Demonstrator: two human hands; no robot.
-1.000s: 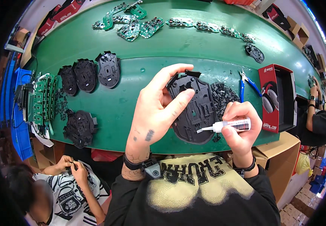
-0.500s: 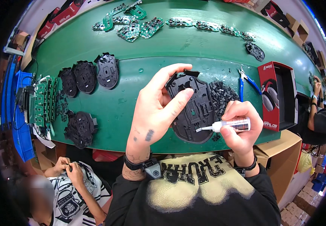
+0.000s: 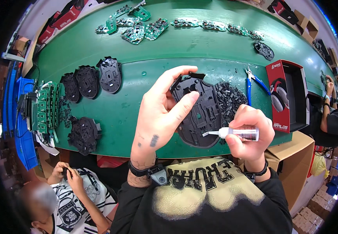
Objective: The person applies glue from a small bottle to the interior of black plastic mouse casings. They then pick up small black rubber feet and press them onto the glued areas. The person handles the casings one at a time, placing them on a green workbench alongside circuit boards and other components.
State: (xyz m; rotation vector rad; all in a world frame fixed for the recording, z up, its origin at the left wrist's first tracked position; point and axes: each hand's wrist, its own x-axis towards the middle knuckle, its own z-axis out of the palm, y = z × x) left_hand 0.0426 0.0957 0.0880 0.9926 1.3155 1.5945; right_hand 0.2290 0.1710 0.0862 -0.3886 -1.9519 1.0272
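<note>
My left hand [image 3: 163,107] grips a black plastic mouse base shell [image 3: 201,117] by its upper left side, thumb across its inner face. Between the fingers and thumb of my right hand [image 3: 254,130] is a small clear glue bottle [image 3: 247,133] with a white nozzle, lying nearly level. Its fine tip points left, at the lower part of the shell, close to a small light rectangle there; whether it touches I cannot tell. Just right of the shell lies a heap of small black plastic pieces [image 3: 231,99], partly hidden by it.
More black shells [image 3: 110,75] lie at the left of the green table [image 3: 157,78]. Green circuit boards [image 3: 133,29] are spread along the back, others stacked [image 3: 48,104] near a blue bin [image 3: 24,132]. Blue-handled nippers [image 3: 249,87] and a red box [image 3: 290,99] are at right. A co-worker [image 3: 71,195] sits at lower left.
The shell and glue bottle have stayed almost in place, with only a tiny shift. The co-worker's hands at lower left have moved slightly.
</note>
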